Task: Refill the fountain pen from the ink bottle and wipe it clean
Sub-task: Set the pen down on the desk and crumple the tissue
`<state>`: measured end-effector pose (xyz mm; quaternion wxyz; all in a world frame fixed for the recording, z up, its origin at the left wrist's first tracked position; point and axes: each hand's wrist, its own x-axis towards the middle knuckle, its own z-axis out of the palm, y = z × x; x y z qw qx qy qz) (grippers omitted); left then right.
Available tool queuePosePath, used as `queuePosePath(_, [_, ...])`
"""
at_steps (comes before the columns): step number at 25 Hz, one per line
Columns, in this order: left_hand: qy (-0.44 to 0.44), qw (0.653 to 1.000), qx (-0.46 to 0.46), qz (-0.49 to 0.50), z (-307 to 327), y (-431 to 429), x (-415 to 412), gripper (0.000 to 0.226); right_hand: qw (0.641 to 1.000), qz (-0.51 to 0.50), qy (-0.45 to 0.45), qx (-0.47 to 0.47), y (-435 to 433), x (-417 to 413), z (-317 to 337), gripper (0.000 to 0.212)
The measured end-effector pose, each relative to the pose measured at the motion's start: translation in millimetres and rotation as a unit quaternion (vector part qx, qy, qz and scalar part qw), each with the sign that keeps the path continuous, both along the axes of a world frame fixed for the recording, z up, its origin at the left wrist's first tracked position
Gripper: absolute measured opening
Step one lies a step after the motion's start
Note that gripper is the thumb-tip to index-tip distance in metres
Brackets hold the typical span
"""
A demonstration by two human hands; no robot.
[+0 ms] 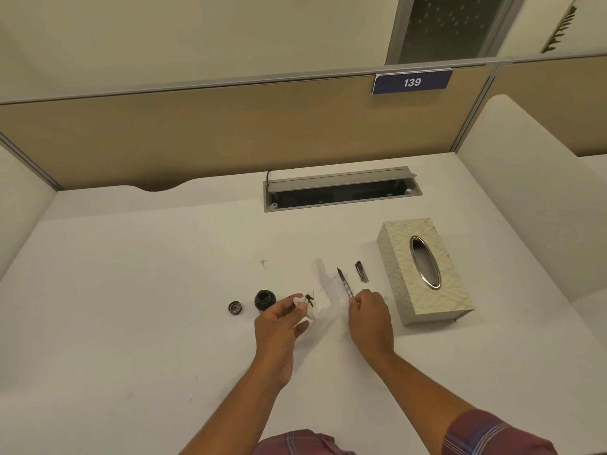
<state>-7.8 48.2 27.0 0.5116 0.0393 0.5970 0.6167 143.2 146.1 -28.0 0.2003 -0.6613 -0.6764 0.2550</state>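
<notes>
My right hand [369, 318] grips the lower end of the fountain pen's nib section [344, 282], which points up and away with its dark nib on top. My left hand [282, 318] pinches a crumpled white tissue [308, 307] marked with black ink stains. Just left of that hand stands the open ink bottle [264, 299], and its round cap [235, 308] lies further left on the desk. The pen's dark cap [361, 271] lies on the desk between the pen and the tissue box. A pale barrel-like piece [320, 267] lies behind the tissue, hard to make out.
A patterned tissue box [399, 274] with an oval metal slot lies to the right of my hands. An open cable tray [341, 192] is set into the white desk [147, 290] at the back. Partition walls close in the desk on three sides.
</notes>
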Motion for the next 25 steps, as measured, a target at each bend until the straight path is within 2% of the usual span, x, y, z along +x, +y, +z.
queuePosePath(4, [-0.025, 1.000, -0.006, -0.007, -1.4, -4.4, 3.6, 0.019, 0.995, 0.028, -0.084, 0.054, -5.1, 2.1, -12.2, 0.014])
queuePosePath(9, [-0.060, 0.998, 0.002, -0.009, -2.7, -4.2, 2.5, 0.022, 0.992, 0.039, -0.109, 0.051, -4.4, -0.4, -10.6, 0.012])
queuePosePath(21, [-0.099, 0.995, 0.021, 0.004, -0.2, -3.2, 2.7, 0.027, 0.999, 0.033, 0.016, 0.026, -10.4, 17.4, -8.2, 0.019])
queuePosePath(25, [-0.110, 0.994, 0.020, 0.001, 1.4, -5.0, 4.1, 0.018, 0.999, 0.016, 0.029, 0.024, -24.0, 28.7, -3.0, 0.023])
